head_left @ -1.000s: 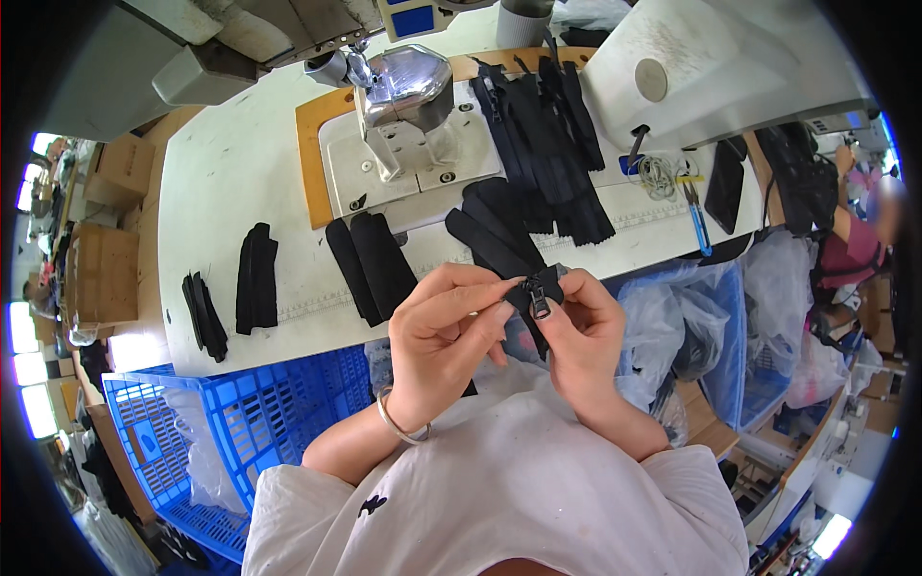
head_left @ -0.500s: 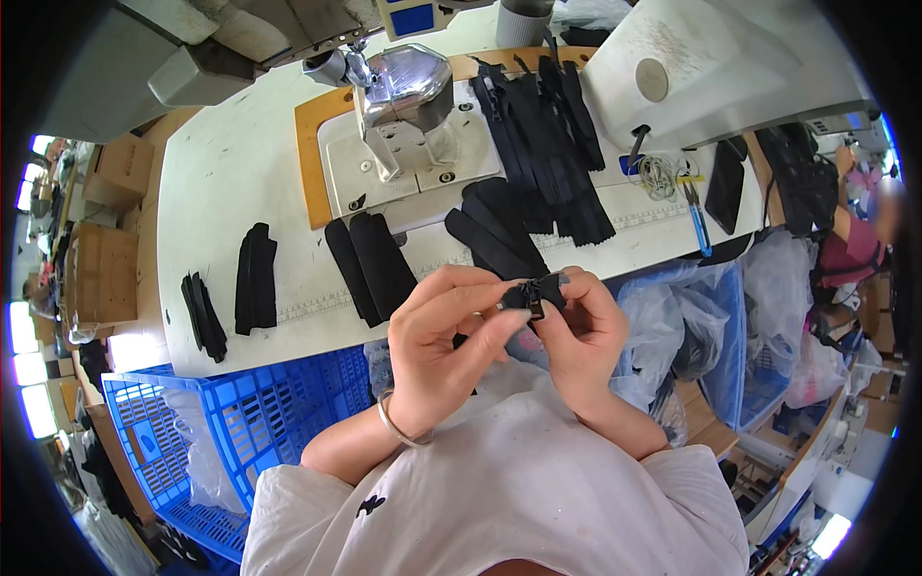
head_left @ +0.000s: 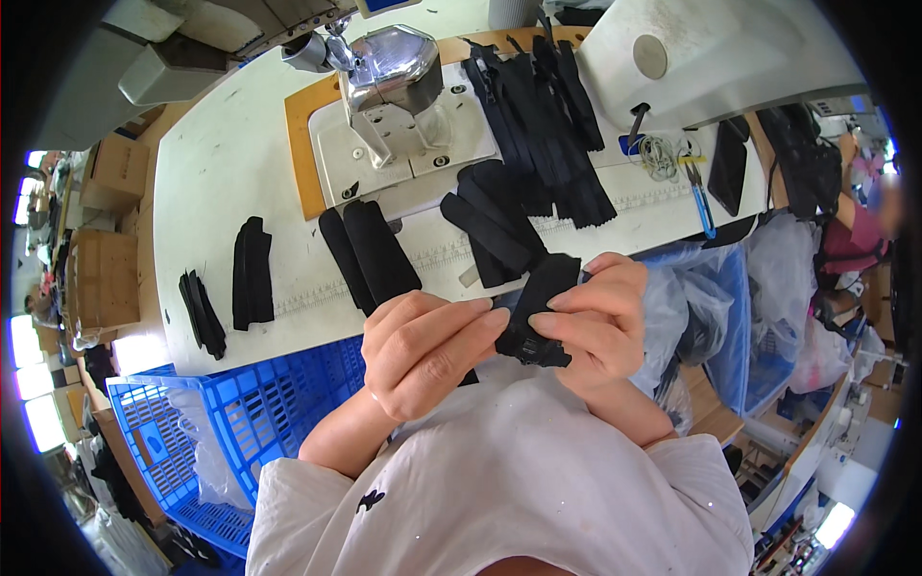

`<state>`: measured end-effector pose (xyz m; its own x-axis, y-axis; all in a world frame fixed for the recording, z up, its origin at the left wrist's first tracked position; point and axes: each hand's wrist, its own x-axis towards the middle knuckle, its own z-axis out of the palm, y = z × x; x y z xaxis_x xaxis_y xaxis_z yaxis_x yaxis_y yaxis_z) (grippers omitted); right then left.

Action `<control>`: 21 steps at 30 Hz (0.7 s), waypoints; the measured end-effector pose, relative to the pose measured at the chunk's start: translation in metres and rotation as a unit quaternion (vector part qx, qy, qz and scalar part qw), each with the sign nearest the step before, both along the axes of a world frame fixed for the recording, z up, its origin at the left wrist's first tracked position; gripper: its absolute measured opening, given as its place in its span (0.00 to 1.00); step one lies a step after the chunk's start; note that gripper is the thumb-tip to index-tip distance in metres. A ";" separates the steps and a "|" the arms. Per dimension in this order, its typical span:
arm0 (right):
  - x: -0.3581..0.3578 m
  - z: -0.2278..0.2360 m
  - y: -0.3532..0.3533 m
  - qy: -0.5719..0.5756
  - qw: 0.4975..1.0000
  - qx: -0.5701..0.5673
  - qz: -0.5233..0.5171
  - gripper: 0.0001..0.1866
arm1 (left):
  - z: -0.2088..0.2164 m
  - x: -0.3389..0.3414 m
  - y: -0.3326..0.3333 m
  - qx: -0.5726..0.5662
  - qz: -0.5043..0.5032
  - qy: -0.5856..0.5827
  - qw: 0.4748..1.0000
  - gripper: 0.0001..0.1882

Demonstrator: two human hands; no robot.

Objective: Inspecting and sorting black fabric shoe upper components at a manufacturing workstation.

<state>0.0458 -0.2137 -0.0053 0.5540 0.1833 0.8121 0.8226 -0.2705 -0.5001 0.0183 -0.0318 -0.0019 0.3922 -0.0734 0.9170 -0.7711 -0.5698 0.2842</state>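
Observation:
In front of my chest, both hands hold a small black fabric strip [head_left: 540,305] between them. My left hand [head_left: 421,348] pinches its left edge with thumb and fingertips. On the other side, my right hand [head_left: 605,322] grips the strip, fingers pressed on its face. A stitched or toothed detail shows at its lower end, too small to make out. Just beyond lies a fanned stack of black fabric strips [head_left: 495,226] on the white table [head_left: 216,173]. Behind that stack, several black zippers [head_left: 543,134] hang together toward the table's near side.
The sewing machine head [head_left: 394,72] stands at the back. More black strips [head_left: 370,254] lie left of centre, others [head_left: 253,274] farther left. Blue-handled nippers [head_left: 703,206] and a black phone [head_left: 730,173] lie right. A blue crate [head_left: 230,432] and a blue bin [head_left: 735,326] flank me.
The black strip has been turned and spread, so its flat face now shows where it was bunched. My hands have shifted their grip, the fingers now lying across it.

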 end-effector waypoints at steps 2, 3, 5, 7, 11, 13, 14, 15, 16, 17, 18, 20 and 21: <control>-0.001 0.000 0.000 -0.005 1.000 -0.002 0.001 0.16 | 0.001 -0.002 -0.001 0.005 -0.012 0.010 1.000 0.16; -0.001 0.000 0.000 -0.012 1.000 -0.003 0.003 0.16 | 0.001 -0.002 -0.002 0.005 -0.013 0.011 1.000 0.16; -0.002 0.002 -0.001 -0.007 1.000 -0.008 0.004 0.16 | 0.002 -0.003 -0.002 0.009 -0.020 0.019 1.000 0.16; -0.002 0.002 -0.001 -0.004 1.000 -0.012 0.006 0.16 | 0.008 -0.003 -0.005 0.018 -0.013 0.024 0.999 0.15; -0.001 0.001 0.000 -0.016 1.000 0.000 0.007 0.14 | 0.008 -0.001 -0.006 0.025 -0.040 0.042 0.998 0.16; 0.000 0.001 0.001 -0.014 1.000 0.007 0.007 0.14 | 0.009 -0.003 -0.004 0.027 -0.039 0.044 0.998 0.16; 0.000 0.001 0.001 -0.010 1.000 0.006 0.017 0.14 | 0.010 -0.004 -0.002 0.029 -0.038 0.046 0.998 0.16; 0.000 0.001 0.000 -0.006 1.000 0.005 0.027 0.14 | 0.012 -0.005 -0.001 0.029 -0.037 0.045 0.998 0.16; 0.000 0.002 -0.002 -0.007 1.000 0.005 0.028 0.14 | 0.016 -0.006 -0.001 0.034 -0.035 0.058 0.997 0.16; 0.000 0.004 -0.004 0.025 0.998 0.013 0.054 0.14 | 0.020 -0.008 0.000 0.040 -0.034 0.072 0.996 0.15; -0.001 0.005 -0.005 0.057 0.995 0.021 0.081 0.14 | 0.022 -0.011 -0.002 0.039 -0.033 0.071 0.996 0.15; -0.002 0.005 0.000 0.108 0.987 0.057 0.109 0.13 | 0.025 -0.015 -0.005 -0.062 -0.056 0.180 0.980 0.13; -0.003 0.004 0.002 0.160 0.973 0.093 0.137 0.12 | 0.026 -0.018 -0.004 -0.062 -0.057 0.179 0.980 0.13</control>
<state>0.0425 -0.2119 -0.0008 0.7351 0.2256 0.6393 0.6453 0.0563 -0.7619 0.0005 -0.0362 0.0243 0.6855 -0.0315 0.7274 -0.6662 -0.4301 0.6093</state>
